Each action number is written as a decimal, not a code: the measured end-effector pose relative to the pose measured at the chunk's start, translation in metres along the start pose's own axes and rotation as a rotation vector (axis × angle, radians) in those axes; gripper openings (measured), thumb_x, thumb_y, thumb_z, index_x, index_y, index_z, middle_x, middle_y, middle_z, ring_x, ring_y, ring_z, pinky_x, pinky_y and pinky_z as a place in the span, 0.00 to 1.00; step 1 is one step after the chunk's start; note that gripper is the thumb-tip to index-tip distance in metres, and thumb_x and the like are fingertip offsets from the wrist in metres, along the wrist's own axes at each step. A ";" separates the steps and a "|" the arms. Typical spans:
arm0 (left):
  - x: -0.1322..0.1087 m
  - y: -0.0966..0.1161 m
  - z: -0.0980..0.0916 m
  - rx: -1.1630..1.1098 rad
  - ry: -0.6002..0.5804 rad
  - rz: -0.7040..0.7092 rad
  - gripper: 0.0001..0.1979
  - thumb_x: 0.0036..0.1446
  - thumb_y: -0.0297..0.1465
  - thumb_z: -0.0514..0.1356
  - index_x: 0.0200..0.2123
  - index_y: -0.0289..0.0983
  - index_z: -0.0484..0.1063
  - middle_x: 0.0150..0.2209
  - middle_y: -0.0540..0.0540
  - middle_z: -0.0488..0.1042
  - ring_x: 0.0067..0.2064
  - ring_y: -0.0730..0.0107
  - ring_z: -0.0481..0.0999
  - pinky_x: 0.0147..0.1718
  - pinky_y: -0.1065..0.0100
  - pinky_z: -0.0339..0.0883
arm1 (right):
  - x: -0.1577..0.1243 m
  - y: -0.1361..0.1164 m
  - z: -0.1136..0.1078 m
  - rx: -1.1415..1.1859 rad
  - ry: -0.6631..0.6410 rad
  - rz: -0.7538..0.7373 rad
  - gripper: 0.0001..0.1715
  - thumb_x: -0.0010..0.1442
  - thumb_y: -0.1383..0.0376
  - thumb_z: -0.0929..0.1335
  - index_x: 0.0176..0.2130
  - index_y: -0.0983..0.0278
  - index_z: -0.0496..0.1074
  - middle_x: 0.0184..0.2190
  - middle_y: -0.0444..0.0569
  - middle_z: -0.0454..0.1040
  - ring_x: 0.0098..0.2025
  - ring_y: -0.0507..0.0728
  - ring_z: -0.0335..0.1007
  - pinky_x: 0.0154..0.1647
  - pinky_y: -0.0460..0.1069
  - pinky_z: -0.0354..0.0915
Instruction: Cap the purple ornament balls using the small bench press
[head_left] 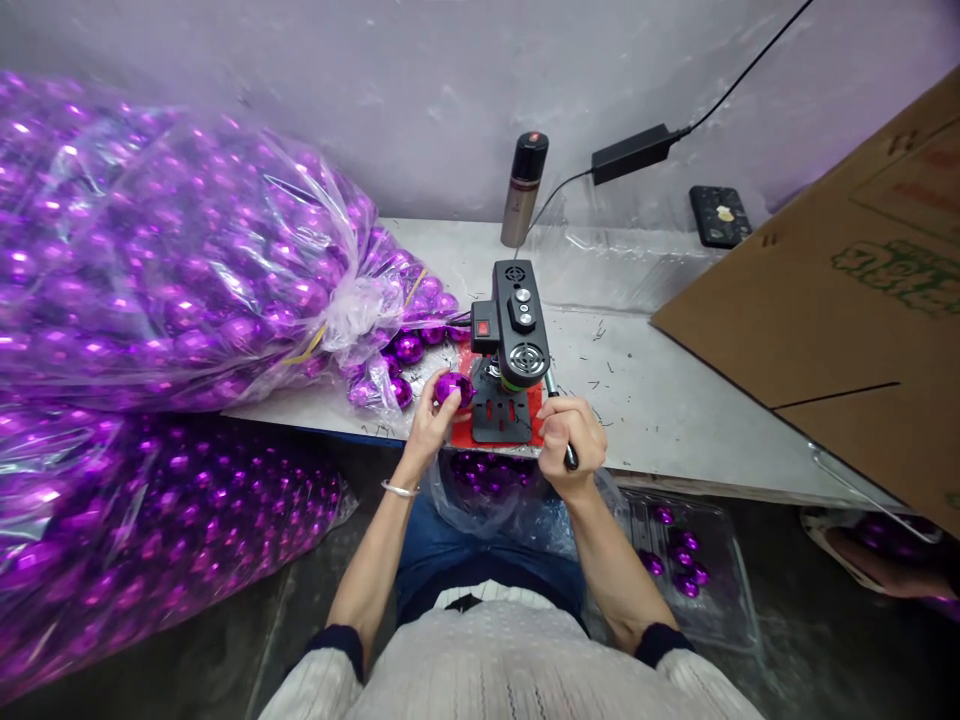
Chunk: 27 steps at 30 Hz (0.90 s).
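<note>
My left hand [430, 418] pinches a shiny purple ball [452, 387] and holds it at the left side of a small black bench machine [514, 330]. That machine stands on a red base [534, 417] near the table's front edge. My right hand [570, 436] is wrapped round the machine's black lever handle [561, 422] on its right side. A clear bag with more purple balls [491, 475] lies in my lap under the table edge.
Large clear bags of purple balls [172, 270] fill the left, on the table and on the floor [150, 530]. Clear tray with a few balls [679, 565] sits lower right. Cardboard box [847, 310] at right; a spray can [523, 188], power adapter [631, 152] and phone [720, 215] at the back.
</note>
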<state>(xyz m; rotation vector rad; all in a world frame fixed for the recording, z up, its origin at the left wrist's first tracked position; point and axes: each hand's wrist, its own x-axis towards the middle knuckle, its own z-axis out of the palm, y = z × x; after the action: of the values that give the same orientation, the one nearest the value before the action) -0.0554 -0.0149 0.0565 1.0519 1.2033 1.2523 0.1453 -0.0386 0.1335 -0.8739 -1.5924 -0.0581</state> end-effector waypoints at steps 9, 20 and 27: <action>-0.006 -0.029 0.027 0.246 -0.090 0.176 0.32 0.65 0.47 0.61 0.67 0.41 0.61 0.69 0.38 0.63 0.71 0.52 0.64 0.69 0.50 0.59 | 0.004 -0.002 -0.001 -0.017 -0.024 -0.019 0.14 0.66 0.72 0.62 0.29 0.60 0.64 0.27 0.44 0.71 0.28 0.52 0.69 0.27 0.48 0.65; 0.000 -0.027 0.035 0.584 -0.083 0.403 0.32 0.60 0.44 0.67 0.63 0.38 0.66 0.58 0.35 0.76 0.59 0.51 0.77 0.59 0.51 0.72 | 0.005 -0.004 -0.004 -0.020 -0.044 -0.019 0.13 0.65 0.73 0.62 0.30 0.60 0.64 0.28 0.45 0.72 0.29 0.52 0.69 0.28 0.47 0.65; 0.001 -0.038 0.038 0.580 -0.027 0.419 0.33 0.59 0.45 0.68 0.63 0.39 0.66 0.57 0.36 0.76 0.57 0.52 0.78 0.57 0.52 0.74 | 0.001 -0.002 -0.003 -0.003 -0.044 -0.017 0.13 0.65 0.73 0.62 0.30 0.60 0.65 0.28 0.45 0.72 0.29 0.52 0.69 0.28 0.48 0.65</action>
<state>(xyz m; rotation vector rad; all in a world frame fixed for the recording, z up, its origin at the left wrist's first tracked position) -0.0136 -0.0137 0.0227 1.8125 1.4108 1.2138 0.1471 -0.0409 0.1362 -0.8699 -1.6413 -0.0535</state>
